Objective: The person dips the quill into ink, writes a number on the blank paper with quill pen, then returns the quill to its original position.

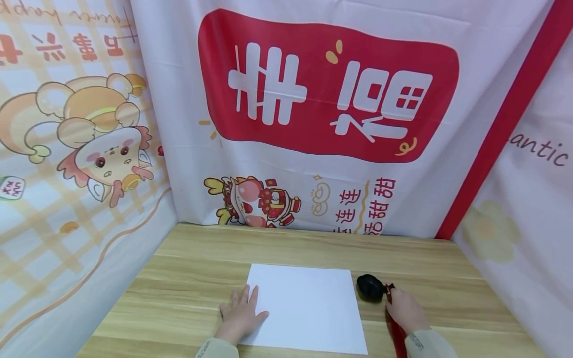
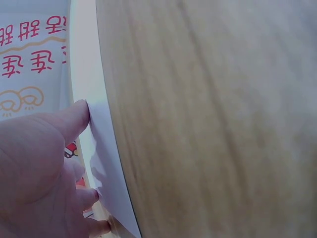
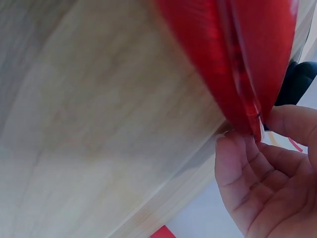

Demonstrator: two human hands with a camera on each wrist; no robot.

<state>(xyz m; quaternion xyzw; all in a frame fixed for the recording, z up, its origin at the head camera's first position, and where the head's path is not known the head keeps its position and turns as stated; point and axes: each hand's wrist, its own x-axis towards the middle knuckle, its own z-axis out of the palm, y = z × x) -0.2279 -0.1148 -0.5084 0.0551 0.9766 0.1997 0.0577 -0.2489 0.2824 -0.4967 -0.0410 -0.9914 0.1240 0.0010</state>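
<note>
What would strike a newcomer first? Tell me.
The big red panel on the hanging cloth behind the table dominates. Next comes the white paper, the left hand resting on its left edge. At the paper's right, the right hand grips a glossy red object beside a rounded black one.

White paper (image 1: pixel 309 308) under left grip (image 1: pixel 241 315), red strip (image 1: pixel 397 337) in right grip (image 1: pixel 406 312)

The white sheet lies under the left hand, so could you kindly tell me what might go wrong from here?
The white sheet could twist or slide, since the left hand rests only along its left side. The black rounded piece lies close to its right edge and might nudge it. The red item might slip, as the right hand pinches it at a narrow part.
</note>
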